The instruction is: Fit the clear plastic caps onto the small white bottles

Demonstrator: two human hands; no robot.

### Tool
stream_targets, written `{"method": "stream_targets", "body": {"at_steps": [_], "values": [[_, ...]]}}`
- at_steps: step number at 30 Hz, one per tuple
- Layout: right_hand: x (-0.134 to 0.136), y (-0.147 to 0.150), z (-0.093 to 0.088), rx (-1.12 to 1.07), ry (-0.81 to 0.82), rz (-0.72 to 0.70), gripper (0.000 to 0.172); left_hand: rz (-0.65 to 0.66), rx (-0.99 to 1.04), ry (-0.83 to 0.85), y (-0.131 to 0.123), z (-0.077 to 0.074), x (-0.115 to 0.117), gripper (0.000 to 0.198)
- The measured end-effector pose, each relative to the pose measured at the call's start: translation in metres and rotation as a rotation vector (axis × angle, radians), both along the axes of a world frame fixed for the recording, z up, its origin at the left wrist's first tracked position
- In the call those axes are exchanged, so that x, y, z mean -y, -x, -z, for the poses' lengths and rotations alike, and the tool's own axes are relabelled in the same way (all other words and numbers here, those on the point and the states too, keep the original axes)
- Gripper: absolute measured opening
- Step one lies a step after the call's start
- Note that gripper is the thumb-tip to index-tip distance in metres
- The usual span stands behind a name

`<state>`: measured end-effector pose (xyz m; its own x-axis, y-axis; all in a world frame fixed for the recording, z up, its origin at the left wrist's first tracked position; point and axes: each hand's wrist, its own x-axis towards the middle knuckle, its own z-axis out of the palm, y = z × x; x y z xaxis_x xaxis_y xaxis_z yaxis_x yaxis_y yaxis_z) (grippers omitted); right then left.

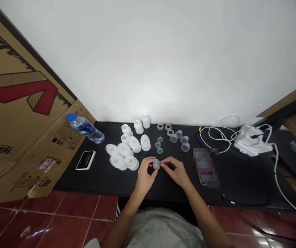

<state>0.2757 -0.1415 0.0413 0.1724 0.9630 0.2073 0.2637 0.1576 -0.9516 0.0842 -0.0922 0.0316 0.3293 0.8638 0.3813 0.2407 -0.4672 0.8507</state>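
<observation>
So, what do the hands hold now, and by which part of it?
The left hand and right hand pinch a small clear plastic cylindrical piece by its opposite sides.

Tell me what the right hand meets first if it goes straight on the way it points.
The small clear plastic part pinched at the right hand's fingertips comes first, as they seem already to touch it. The left hand lies just beyond, though depth is unclear.

A black table [96, 182] is holding lots of small things. White plastic cups [124, 151] are sitting left of the left hand [145, 175], clear rings [172, 136] are lying just past the right hand [177, 172], and a white power strip [252, 141] is sitting far right.
</observation>
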Motion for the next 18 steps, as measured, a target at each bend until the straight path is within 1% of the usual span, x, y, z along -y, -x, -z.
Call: {"method": "stream_targets", "body": {"at_steps": [4,9,12,16,18], "values": [[0.0001,0.0005,-0.0002,0.058,0.007,0.0,0.015,-0.004,-0.012,-0.001,0.0004,0.0009,-0.001,0.029],[-0.0005,0.002,-0.0029,0.11,-0.004,0.032,0.022,-0.002,-0.006,-0.023,0.0,0.003,-0.0011,0.02],[0.0002,0.0023,-0.0062,0.111,-0.01,0.052,0.024,-0.004,-0.008,-0.024,-0.0001,0.0035,-0.0005,0.018],[0.0026,0.0015,-0.0096,0.09,-0.003,-0.009,0.021,0.0,-0.003,-0.005,0.0003,0.0012,0.0,0.019],[0.0032,0.0009,-0.0099,0.072,0.009,-0.038,0.021,0.014,-0.017,0.005,0.0005,-0.0005,0.0001,0.025]]}}
